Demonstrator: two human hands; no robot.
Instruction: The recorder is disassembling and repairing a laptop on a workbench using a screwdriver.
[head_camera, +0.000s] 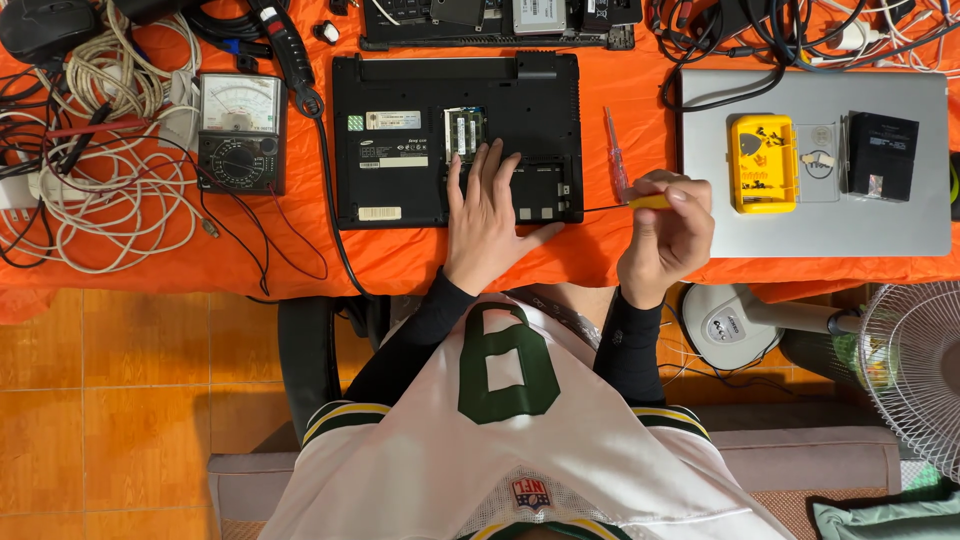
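Note:
A black laptop (400, 90) lies upside down on the orange table cover (620, 255), with an open bay showing green memory modules (463, 132). My left hand (490, 215) rests flat on the laptop's near right part, fingers apart, just below the modules. My right hand (665, 235) is to the right of the laptop, closed around a thin screwdriver with a yellow handle (648, 201); its dark shaft points left toward the laptop's edge. A pink-handled screwdriver (614, 152) lies on the cover between the laptop and my right hand.
A silver laptop (900, 215) at the right carries a yellow bit case (762, 163) and a black box (881, 156). An analogue multimeter (240, 133) and tangled white cables (110, 180) lie at the left. Another opened device (500, 25) sits behind. A fan (915, 370) stands on the floor.

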